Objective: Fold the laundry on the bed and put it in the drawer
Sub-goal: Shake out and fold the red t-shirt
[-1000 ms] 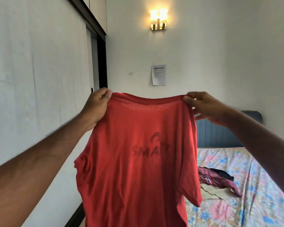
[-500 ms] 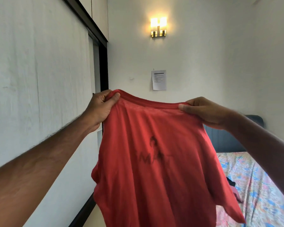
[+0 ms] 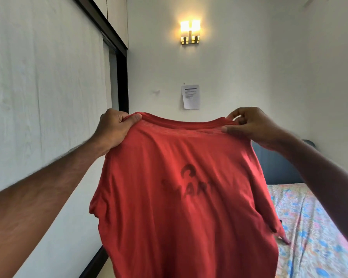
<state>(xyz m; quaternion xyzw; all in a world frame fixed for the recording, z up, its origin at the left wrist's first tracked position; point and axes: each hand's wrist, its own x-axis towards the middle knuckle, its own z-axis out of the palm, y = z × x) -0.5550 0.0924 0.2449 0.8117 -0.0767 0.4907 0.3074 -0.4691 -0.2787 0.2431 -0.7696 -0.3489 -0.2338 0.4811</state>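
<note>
1. A red cotton T-shirt (image 3: 181,197) is hanging in the air in front of the person, and everything here is being placed against it. To its left a pale wardrobe panel with a dark frame (image 3: 44,81) is running close alongside; behind it a white wall is carrying a lit twin wall lamp (image 3: 190,32) and a pinned sheet of paper (image 3: 190,96) above the collar.
2. To the shirt's right a bed with a floral sheet (image 3: 313,227) is lying lower, with a dark headboard (image 3: 277,165) behind; open air is showing above the bed.
3. The left hand (image 3: 114,130) is gripping the shirt's left shoulder, fingers curled over bunched cloth, thumb pressing along the collar edge.
4. The right hand (image 3: 253,127) is pinching the right shoulder at the collar, thumb lying in front, fingers bent behind.
5. Both forearms are reaching forward and upward.
6. The shirt is hanging stretched between the hands, sleeves drooping, dark lettering showing faintly through the cloth, blurred.
</note>
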